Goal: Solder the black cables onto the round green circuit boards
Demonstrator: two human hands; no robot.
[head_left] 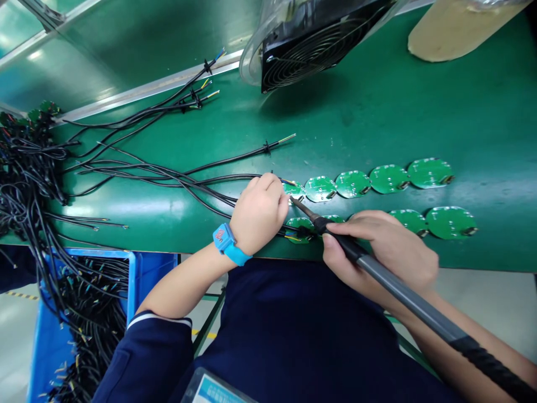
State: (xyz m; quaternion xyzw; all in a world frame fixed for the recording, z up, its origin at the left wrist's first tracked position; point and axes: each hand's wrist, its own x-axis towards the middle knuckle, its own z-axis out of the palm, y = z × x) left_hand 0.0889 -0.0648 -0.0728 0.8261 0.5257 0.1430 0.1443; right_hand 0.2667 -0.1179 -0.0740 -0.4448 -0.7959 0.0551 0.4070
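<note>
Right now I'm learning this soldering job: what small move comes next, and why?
Probably ease the soldering iron tip down onto the round board, since the left hand pins a black cable there and the tip hovers just beside it.

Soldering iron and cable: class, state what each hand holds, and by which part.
The right hand grips the soldering iron on its handle just behind the tip. The left hand pinches a black cable near its stripped end, at a round green board.
</note>
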